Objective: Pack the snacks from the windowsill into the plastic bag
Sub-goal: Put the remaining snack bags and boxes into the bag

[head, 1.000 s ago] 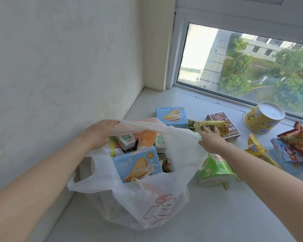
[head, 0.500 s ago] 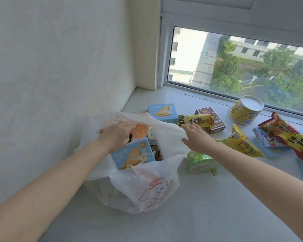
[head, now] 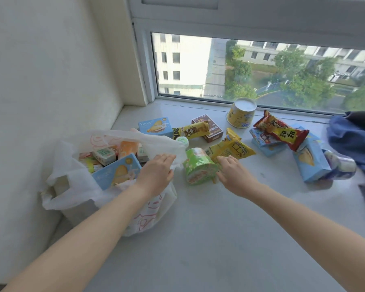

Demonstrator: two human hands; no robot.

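Note:
A white plastic bag (head: 76, 186) stands on the windowsill (head: 230, 218) against the left wall, holding several snack boxes, a blue biscuit box (head: 116, 171) foremost. My left hand (head: 156, 175) rests on the bag's right rim, fingers on the plastic. My right hand (head: 234, 175) hovers with relaxed fingers beside a green cup snack (head: 198, 167) lying on its side, and just below a yellow snack packet (head: 232, 149). It holds nothing.
More snacks lie on the sill: a blue box (head: 156, 127), a yellow bar (head: 195, 129), a brown box (head: 211, 128), a yellow tub (head: 241, 115), a red packet (head: 280, 129), blue packets (head: 310, 159). Blue cloth (head: 354, 140) lies at the right. The window runs behind.
My left hand moved from the bag's left rim to its right rim. My right hand left the bag's edge and dropped beside the green cup. The view swung right.

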